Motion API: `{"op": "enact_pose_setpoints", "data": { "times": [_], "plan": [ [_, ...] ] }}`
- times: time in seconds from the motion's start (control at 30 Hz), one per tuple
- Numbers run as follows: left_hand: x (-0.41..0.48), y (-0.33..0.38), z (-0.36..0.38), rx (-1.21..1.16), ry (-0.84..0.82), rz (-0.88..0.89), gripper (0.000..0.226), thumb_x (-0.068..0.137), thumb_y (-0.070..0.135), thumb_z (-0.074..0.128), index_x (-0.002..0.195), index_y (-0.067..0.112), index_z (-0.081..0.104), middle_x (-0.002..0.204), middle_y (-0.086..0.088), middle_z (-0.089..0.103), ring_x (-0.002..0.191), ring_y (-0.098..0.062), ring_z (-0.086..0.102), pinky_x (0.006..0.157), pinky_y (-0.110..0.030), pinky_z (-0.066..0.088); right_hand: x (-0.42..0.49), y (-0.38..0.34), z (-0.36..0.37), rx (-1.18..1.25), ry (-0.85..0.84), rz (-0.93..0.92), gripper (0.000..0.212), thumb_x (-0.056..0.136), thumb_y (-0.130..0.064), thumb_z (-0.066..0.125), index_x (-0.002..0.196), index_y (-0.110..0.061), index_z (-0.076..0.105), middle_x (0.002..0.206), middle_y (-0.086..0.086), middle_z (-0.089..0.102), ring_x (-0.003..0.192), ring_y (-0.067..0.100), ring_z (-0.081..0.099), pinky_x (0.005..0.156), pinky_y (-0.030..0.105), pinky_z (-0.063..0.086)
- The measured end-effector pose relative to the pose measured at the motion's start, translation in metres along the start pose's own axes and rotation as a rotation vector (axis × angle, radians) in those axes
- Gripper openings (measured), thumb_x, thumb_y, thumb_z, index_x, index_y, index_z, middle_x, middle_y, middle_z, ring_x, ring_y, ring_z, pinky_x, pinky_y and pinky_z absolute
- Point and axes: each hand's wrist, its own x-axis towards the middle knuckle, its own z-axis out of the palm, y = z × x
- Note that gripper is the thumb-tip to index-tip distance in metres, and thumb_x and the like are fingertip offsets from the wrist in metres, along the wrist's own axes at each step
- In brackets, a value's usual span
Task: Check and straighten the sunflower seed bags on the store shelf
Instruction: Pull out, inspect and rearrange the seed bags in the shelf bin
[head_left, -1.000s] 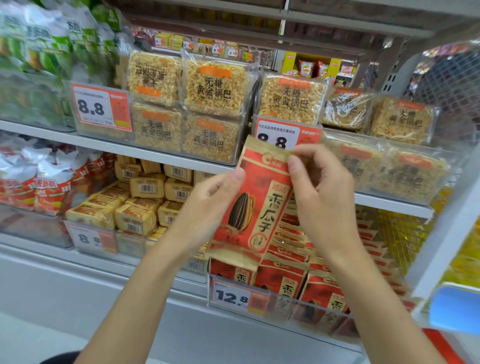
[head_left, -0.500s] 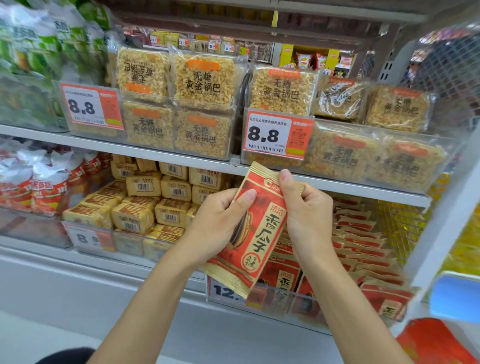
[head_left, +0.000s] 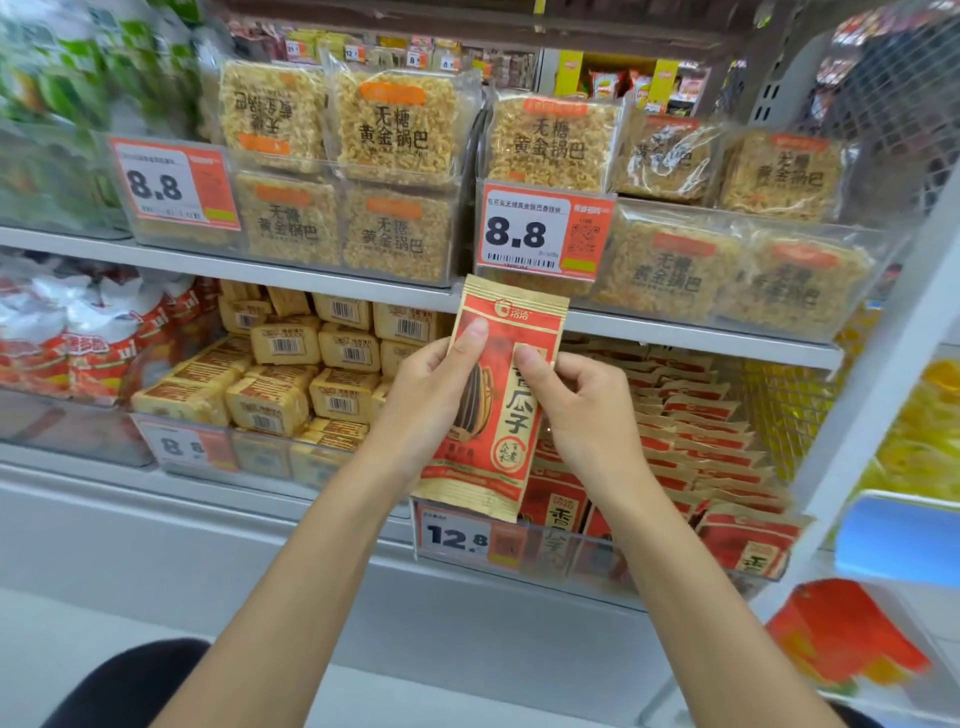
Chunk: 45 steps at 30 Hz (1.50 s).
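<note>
Sunflower seed bag (head_left: 498, 400), red and tan with a large striped seed printed on its front, is held upright with a slight lean to the right, in front of the middle shelf (head_left: 701, 335). Its top edge overlaps the lower rim of the 8.8 price tag (head_left: 543, 231) above.

From the head camera, the left hand (head_left: 431, 395) grips the bag's left edge, its thumb pressed flat on the front near the top and the other fingers hidden behind the pack. The right hand (head_left: 587, 410) pinches the right edge, thumb on the front over the printed column, remaining fingers curled round the back. Both hands are closed on this one bag.

Below and to the right, more sunflower seed bags (head_left: 696, 431) lie in overlapping rows inside a clear bin, whose front carries a 12.8 price tag (head_left: 457, 535). One bag at the bin's right front corner sits askew. Left of the hands, tan barcode-labelled packs (head_left: 291, 384) are stacked. On the upper shelf stand clear packs of golden rice crisps (head_left: 395, 130).
</note>
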Motion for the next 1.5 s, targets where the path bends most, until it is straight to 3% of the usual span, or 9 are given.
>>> {"op": "enact_pose_setpoints", "data": {
  "times": [0.3, 0.7, 0.87, 1.0, 1.13, 1.23, 1.37, 1.43, 1.5],
  "plan": [
    [-0.002, 0.001, 0.000, -0.038, 0.125, -0.047, 0.035, 0.100, 0.038, 0.052, 0.108, 0.010, 0.070, 0.092, -0.008, 0.077, 0.079, -0.021, 0.075, 0.067, -0.031, 0.061, -0.010, -0.005, 0.003, 0.061, -0.274, 0.173, 0.028, 0.089, -0.034, 0.067, 0.114, -0.020, 0.063, 0.101, 0.000, 0.075, 0.086, 0.013, 0.074, 0.077, 0.031, 0.060],
    [-0.001, 0.000, -0.007, 0.195, 0.085, -0.005, 0.054, 0.096, 0.050, 0.053, 0.095, -0.001, 0.073, 0.087, -0.018, 0.075, 0.082, -0.035, 0.073, 0.076, -0.045, 0.058, -0.012, 0.001, 0.003, 0.141, -0.159, 0.167, 0.030, 0.090, -0.034, 0.067, 0.115, -0.019, 0.063, 0.103, 0.000, 0.075, 0.089, 0.015, 0.073, 0.086, 0.042, 0.058],
    [-0.001, -0.003, -0.008, 0.235, 0.192, 0.087, 0.091, 0.071, 0.077, 0.051, 0.090, -0.011, 0.064, 0.088, -0.028, 0.070, 0.083, -0.049, 0.066, 0.076, -0.063, 0.054, -0.020, -0.007, 0.006, 0.152, -0.297, 0.155, 0.034, 0.091, -0.028, 0.068, 0.117, -0.013, 0.052, 0.079, 0.005, 0.071, 0.045, 0.019, 0.057, 0.037, 0.025, 0.045],
    [0.000, -0.005, -0.010, 0.261, 0.210, 0.097, 0.093, 0.070, 0.078, 0.049, 0.088, -0.011, 0.064, 0.086, -0.029, 0.070, 0.081, -0.049, 0.066, 0.074, -0.063, 0.054, -0.020, -0.008, 0.008, 0.148, -0.287, 0.129, 0.030, 0.091, -0.023, 0.068, 0.115, -0.013, 0.053, 0.081, 0.006, 0.071, 0.040, 0.016, 0.052, 0.033, 0.022, 0.040],
    [-0.002, -0.005, -0.005, 0.269, 0.257, 0.122, 0.071, 0.089, 0.064, 0.055, 0.089, -0.006, 0.068, 0.084, -0.023, 0.072, 0.080, -0.042, 0.068, 0.074, -0.059, 0.056, -0.019, -0.008, -0.003, 0.172, -0.317, 0.174, 0.030, 0.092, -0.029, 0.065, 0.117, -0.016, 0.055, 0.081, 0.004, 0.072, 0.045, 0.015, 0.055, 0.039, 0.022, 0.043],
    [0.001, -0.004, -0.007, 0.280, 0.328, 0.232, 0.035, 0.094, 0.046, 0.059, 0.114, 0.018, 0.061, 0.095, -0.002, 0.072, 0.082, -0.017, 0.072, 0.075, -0.049, 0.060, -0.019, -0.010, -0.009, 0.179, -0.287, 0.127, 0.025, 0.093, -0.025, 0.064, 0.118, -0.019, 0.060, 0.089, 0.003, 0.074, 0.055, 0.009, 0.060, 0.044, 0.019, 0.045],
    [-0.006, 0.012, -0.008, 0.146, 0.066, 0.164, 0.034, 0.099, 0.042, 0.050, 0.128, 0.026, 0.059, 0.104, 0.005, 0.073, 0.093, -0.009, 0.072, 0.074, -0.029, 0.061, -0.024, -0.011, -0.005, -0.190, -0.150, -0.138, 0.042, 0.092, -0.031, 0.064, 0.134, -0.029, 0.056, 0.106, -0.013, 0.071, 0.086, 0.001, 0.068, 0.073, 0.019, 0.054],
    [-0.012, 0.016, -0.004, 0.102, -0.040, 0.096, 0.046, 0.095, 0.052, 0.045, 0.116, 0.016, 0.062, 0.096, -0.002, 0.074, 0.088, -0.014, 0.072, 0.076, -0.030, 0.059, -0.028, -0.013, -0.001, -0.440, -0.154, -0.245, 0.052, 0.090, -0.049, 0.057, 0.140, -0.036, 0.050, 0.104, -0.018, 0.061, 0.096, 0.001, 0.059, 0.083, 0.017, 0.047],
    [-0.011, 0.014, -0.001, 0.026, 0.002, 0.079, 0.046, 0.099, 0.051, 0.041, 0.104, 0.009, 0.061, 0.089, -0.012, 0.070, 0.083, -0.021, 0.069, 0.077, -0.036, 0.056, -0.028, -0.016, 0.003, -0.347, -0.207, -0.207, 0.057, 0.087, -0.061, 0.048, 0.139, -0.038, 0.051, 0.114, -0.020, 0.049, 0.114, -0.001, 0.047, 0.096, 0.014, 0.038]
  ]
}}
